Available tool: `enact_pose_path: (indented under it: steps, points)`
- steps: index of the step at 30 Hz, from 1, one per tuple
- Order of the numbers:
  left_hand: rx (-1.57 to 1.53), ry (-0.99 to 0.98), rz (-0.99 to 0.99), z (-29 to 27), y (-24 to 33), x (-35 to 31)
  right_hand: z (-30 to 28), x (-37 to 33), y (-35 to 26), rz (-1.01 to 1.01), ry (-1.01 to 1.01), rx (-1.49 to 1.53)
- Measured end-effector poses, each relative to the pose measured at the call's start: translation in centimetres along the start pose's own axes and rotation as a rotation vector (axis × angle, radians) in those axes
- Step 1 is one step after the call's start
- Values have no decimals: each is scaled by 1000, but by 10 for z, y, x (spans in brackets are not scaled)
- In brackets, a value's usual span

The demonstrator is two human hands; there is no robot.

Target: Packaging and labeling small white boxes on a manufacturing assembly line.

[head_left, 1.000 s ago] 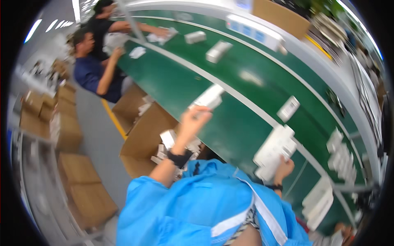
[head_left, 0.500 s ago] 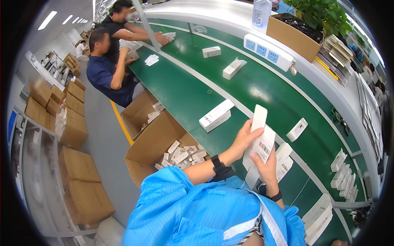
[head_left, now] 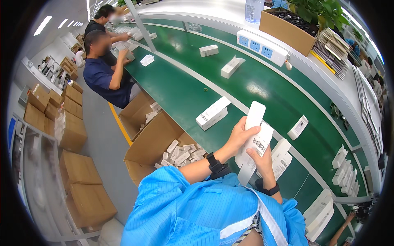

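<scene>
Both hands hold a white paper box [head_left: 259,141] with a barcode, its long end flap standing up at the top and another flap hanging at the lower end. My left hand [head_left: 239,135] grips its left side, thumb laid across the face. My right hand [head_left: 262,160] is closed round the lower right side, thumb on the front. Just right of it lie more white boxes [head_left: 281,158] with barcodes. To the left, a white box [head_left: 213,115] with a raised flap rests on the green bench [head_left: 176,92].
Left of the bench, a cardboard carton [head_left: 143,153] contains many small white boxes [head_left: 180,153]. A metal rail divides the bench from a green belt [head_left: 262,82] carrying scattered boxes. Two co-workers [head_left: 104,78] work at the far left. A power strip [head_left: 262,48] lines the shelf.
The view has shifted slightly. The held box stays in both hands, and its lower flap shows more. The far co-worker's hands have moved left, and another person's arm appears at lower right.
</scene>
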State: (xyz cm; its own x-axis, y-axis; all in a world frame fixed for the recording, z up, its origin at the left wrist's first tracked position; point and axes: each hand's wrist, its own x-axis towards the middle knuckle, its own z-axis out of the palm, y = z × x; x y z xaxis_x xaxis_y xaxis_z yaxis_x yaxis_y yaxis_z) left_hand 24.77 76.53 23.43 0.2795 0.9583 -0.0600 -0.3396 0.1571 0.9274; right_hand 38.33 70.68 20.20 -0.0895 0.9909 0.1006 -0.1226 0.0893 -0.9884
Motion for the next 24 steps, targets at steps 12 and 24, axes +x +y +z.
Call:
enact_pose_path:
  steps: [12, 24]
  points:
    - [9, -42, -35, 0, 6, 2, -5, 8, 2, -8, 12, 63]
    - [41, -32, 186, 24, -4, -27, 4, 7, -16, -287, 281, -12]
